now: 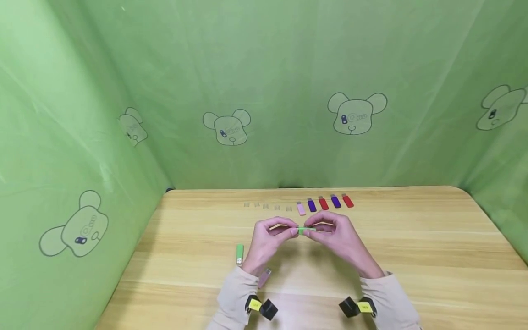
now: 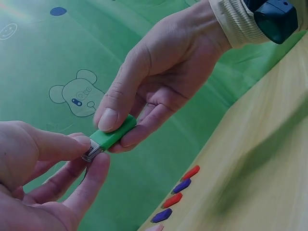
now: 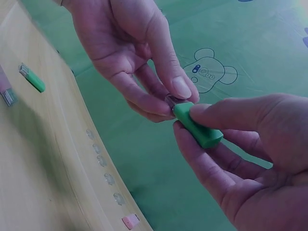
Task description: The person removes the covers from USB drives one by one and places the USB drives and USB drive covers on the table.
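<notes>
Two beige sleeves at the near edge, each wrist carrying a black camera with a yellow label. Left hand (image 1: pixel 268 240) and right hand (image 1: pixel 336 238) raised together above the middle of the wooden bench (image 1: pixel 412 256).

Green USB stick (image 1: pixel 306 230), held in the air between the two hands: right hand pinches the green body between thumb and fingers; left hand pinches the metal plug end between thumb and forefinger. Whether a clear cap sits on the plug cannot be told.

Second green USB stick (image 1: pixel 239 253), lying on the bench just left of the left wrist, plug toward the near side. Pink USB stick (image 1: pixel 264 277), lying beside the left sleeve, nearer still.

Far side of the bench, one row: five small clear caps (image 1: pixel 266 206) on the left; then, to their right, five capped sticks in the order pink (image 1: pixel 301 208), purple (image 1: pixel 311 205), red (image 1: pixel 323 203), purple (image 1: pixel 336 201), red (image 1: pixel 348 200).

Green cloth with bear prints (image 1: pixel 356 112) behind and on both sides.
</notes>
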Available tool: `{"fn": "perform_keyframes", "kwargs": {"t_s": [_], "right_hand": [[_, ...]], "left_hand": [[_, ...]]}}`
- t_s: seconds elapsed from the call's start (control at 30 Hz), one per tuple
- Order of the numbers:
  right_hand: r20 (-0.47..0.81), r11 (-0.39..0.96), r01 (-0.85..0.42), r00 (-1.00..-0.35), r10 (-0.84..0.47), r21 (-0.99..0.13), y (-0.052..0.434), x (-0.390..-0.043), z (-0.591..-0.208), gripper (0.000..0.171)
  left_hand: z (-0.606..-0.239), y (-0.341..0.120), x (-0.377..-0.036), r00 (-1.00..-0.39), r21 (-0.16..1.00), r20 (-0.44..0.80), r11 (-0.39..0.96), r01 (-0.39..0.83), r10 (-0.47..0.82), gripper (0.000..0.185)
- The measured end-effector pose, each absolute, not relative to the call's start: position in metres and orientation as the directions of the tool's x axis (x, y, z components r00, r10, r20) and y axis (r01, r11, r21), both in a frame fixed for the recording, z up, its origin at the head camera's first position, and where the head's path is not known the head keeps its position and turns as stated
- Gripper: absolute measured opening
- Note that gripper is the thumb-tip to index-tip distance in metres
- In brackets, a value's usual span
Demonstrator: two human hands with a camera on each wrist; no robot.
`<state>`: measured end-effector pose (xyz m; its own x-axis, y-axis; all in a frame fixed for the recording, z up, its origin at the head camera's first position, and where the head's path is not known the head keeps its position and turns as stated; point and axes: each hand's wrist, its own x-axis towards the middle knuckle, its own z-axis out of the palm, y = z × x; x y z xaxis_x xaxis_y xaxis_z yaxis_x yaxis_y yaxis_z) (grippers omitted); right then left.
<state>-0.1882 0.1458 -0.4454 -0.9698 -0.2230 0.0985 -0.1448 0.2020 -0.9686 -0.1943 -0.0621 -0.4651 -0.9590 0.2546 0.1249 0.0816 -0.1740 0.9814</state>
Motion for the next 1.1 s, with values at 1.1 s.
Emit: {"fn": "perform_keyframes", "kwargs": {"t_s": [1.1], "right_hand": [[0.116,0.316,-0.188,-0.966,-0.232,-0.930,0.144,-0.183,-0.441,0.017]], "left_hand": [[-0.459,-0.073,-0.193,-0.959,0.995,0.078,-0.088,0.056,0.272,0.021]]}}
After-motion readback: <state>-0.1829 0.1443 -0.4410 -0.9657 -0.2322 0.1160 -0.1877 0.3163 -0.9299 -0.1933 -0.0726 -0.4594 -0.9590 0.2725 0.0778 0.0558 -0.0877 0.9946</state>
